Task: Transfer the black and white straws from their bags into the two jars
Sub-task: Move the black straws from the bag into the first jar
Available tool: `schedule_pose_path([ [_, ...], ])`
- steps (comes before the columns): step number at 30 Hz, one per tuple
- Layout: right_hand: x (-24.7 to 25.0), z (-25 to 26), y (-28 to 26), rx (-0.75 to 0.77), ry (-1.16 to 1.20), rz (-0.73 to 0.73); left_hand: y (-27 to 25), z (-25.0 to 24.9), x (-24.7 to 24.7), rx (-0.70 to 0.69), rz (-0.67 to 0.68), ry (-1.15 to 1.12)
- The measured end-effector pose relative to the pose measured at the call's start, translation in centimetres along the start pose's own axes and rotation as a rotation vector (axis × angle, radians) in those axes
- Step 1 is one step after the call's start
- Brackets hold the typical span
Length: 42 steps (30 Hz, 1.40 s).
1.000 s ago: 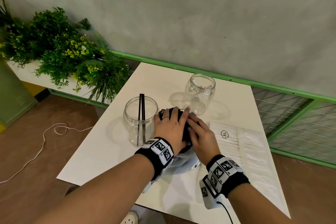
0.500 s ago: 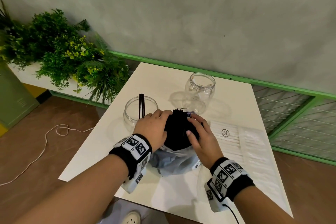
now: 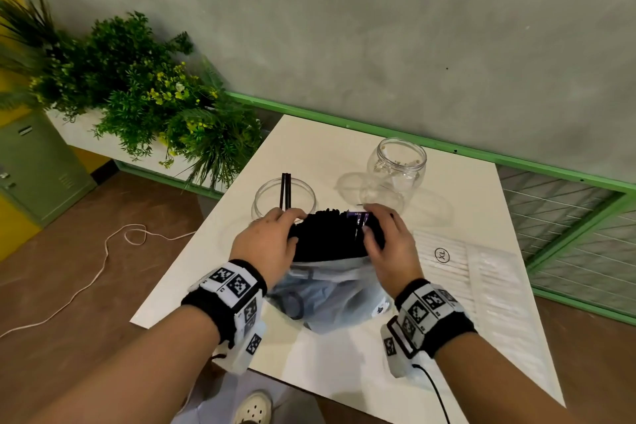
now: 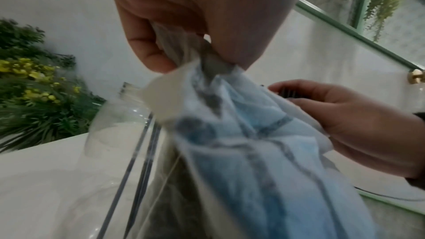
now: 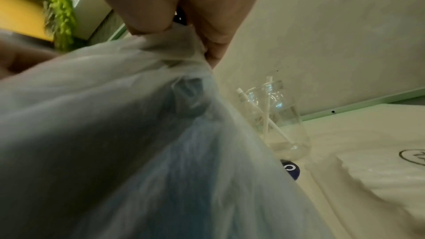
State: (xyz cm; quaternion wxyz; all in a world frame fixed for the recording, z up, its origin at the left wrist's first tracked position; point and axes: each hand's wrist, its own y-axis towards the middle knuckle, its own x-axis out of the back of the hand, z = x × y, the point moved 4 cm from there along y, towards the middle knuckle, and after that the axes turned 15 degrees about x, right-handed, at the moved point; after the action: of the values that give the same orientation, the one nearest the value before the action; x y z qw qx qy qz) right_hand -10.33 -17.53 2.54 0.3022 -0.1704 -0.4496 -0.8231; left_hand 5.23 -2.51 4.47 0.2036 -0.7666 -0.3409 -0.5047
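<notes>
Hands, left hand and right hand, grip the black-straw bag; the right-side white-straw bag reads "XL".

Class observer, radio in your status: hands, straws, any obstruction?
Left hand and right hand both grip the bag of black straws, upright. Wide jar holds two black straws; far jar two white. Nothing blocking.

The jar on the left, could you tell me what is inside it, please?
Two black straws stand in the left jar; the left hand covers its near side, hiding the bottom.
</notes>
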Motion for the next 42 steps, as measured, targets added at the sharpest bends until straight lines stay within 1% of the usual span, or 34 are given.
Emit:
schedule_pose_path([
  [2,0.3,-0.4,0.0,-0.028,0.030,-0.017,-0.2,0.6,0.3,0.020,-0.019,-0.008],
  [5,-0.7,-1.1,-0.7,-0.056,0.041,0.093,-0.2,0.6,0.1,0.033,0.004,0.008],
  [8,-1.1,-1.3,-0.6,-0.082,0.047,0.097,-0.3,0.9,0.0,0.080,0.064,0.012],
  [11,-0.8,-1.0,-0.3,-0.052,0.038,0.077,-0.9,1.9,-0.4,0.161,0.150,-0.015],
  [13,-0.9,-1.2,-0.3,-0.053,0.037,0.103,-1.4,2.6,-0.8,0.220,0.202,-0.085],
  [16,-1.1,-2.0,-0.5,-0.095,0.013,0.180,-1.8,3.4,-1.5,0.293,0.239,-0.240],
  [18,-0.5,-1.6,-0.8,-0.092,-0.057,0.156,-1.9,3.4,-1.7,0.301,0.252,-0.294],
  [19,-0.1,-0.8,-0.9,-0.045,-0.120,0.112,-2.0,3.3,-1.8,0.292,0.254,-0.304],
  [20,0.3,0.5,-1.1,0.037,-0.180,0.068,-2.0,3.1,-1.8,0.278,0.251,-0.311],
  [21,0.3,2.0,-1.4,0.155,-0.228,0.050,-2.0,3.0,-1.8,0.266,0.243,-0.316],
  [22,0.0,3.7,-1.9,0.295,-0.263,0.077,-1.9,2.9,-1.9,0.258,0.233,-0.319],
  [23,-0.7,5.1,-2.5,0.428,-0.286,0.148,-1.9,2.8,-1.9,0.250,0.225,-0.322],
  [24,-1.6,6.0,-3.2,0.520,-0.300,0.249,-2.0,2.7,-2.0,0.242,0.217,-0.333],
  [25,-2.6,6.2,-4.0,0.555,-0.324,0.359,-2.0,2.6,-2.0,0.240,0.210,-0.358],
  [26,-3.4,6.0,-4.6,0.545,-0.364,0.451,-2.1,2.6,-2.0,0.248,0.210,-0.405],
  [27,-4.1,5.5,-5.1,0.511,-0.410,0.513,-2.3,2.6,-2.1,0.266,0.216,-0.476],
  [28,-4.6,5.0,-5.4,0.468,-0.446,0.544,-2.4,2.8,-2.2,0.296,0.226,-0.563],
  [29,-4.9,4.8,-5.5,0.430,-0.470,0.543,-2.4,3.0,-2.5,0.342,0.242,-0.651],
  [31,-5.1,4.6,-5.4,0.391,-0.483,0.492,-2.6,3.5,-2.9,0.472,0.288,-0.809],
  [33,-5.1,4.6,-5.3,0.383,-0.472,0.453,-3.1,3.5,-3.5,0.616,0.388,-0.907],
  [35,-5.0,4.7,-5.4,0.398,-0.440,0.424,-3.9,2.8,-3.7,0.701,0.543,-0.869],
  [37,-5.0,4.8,-5.7,0.430,-0.393,0.383,-4.6,1.9,-3.7,0.736,0.655,-0.820],
  [38,-4.9,4.7,-5.8,0.442,-0.376,0.361,-4.8,1.5,-3.8,0.743,0.671,-0.812],
  [40,-5.0,4.7,-6.2,0.472,-0.367,0.334,-4.6,1.0,-4.1,0.745,0.637,-0.809],
  [42,-5.1,4.6,-6.9,0.508,-0.361,0.357,-4.2,1.0,-4.4,0.748,0.591,-0.812],
])
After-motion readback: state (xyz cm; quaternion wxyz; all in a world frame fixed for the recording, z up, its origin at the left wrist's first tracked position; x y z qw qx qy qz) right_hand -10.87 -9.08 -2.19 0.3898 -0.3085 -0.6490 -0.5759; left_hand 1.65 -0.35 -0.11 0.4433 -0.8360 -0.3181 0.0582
